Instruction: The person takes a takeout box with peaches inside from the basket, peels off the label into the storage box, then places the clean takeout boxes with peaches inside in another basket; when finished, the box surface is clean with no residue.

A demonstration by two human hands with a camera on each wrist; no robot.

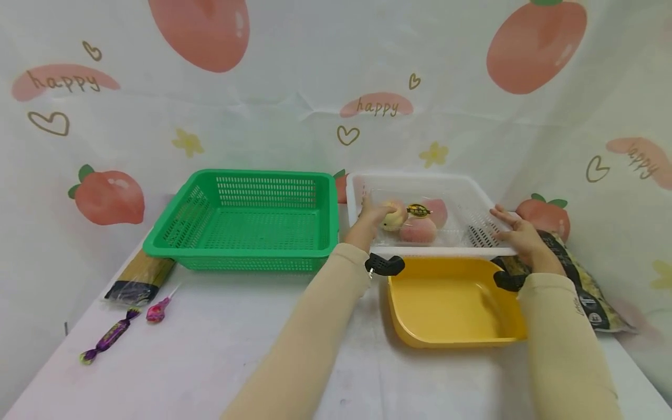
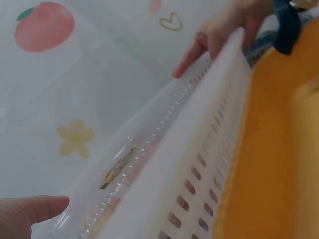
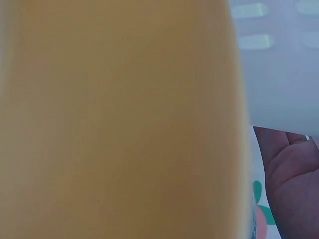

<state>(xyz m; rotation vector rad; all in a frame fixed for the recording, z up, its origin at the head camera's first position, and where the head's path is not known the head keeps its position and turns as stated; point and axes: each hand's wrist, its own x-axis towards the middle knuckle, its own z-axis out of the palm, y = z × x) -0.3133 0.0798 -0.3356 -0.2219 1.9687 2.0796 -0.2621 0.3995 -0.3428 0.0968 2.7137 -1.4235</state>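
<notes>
Here, the left hand (image 1: pixel 374 217) is gripping the left end wall of the white basket (image 1: pixel 462 192), its fingers curling over the rim into the inside. The right hand (image 1: pixel 517 232) is holding the opposite, right end, its fingers lying along the rim with the thumb side turned to the basket; the left wrist view is showing those fingers (image 2: pixel 199 47) hooking over the far edge. The basket is lying between the two hands, its long axis running left to right, so each hand is taking one short end and neither is nearer than the other. It is sitting at the back of the white table (image 1: pixel 220 350), its near rim just behind and partly over the yellow tray (image 1: pixel 451 309), and just right of the green basket (image 1: pixel 252 219). Inside it, a clear pack of peaches (image 1: pixel 417 220) is lying close to the left hand; its dark oval label is too small to read. The word "happy" is appearing several times on the peach-printed backdrop (image 1: pixel 378 107). A dark printed bag (image 1: pixel 583 286) is lying beside the right forearm, its lettering unreadable. Two wrapped sweets (image 1: pixel 126 329) are lying near the left edge.
</notes>
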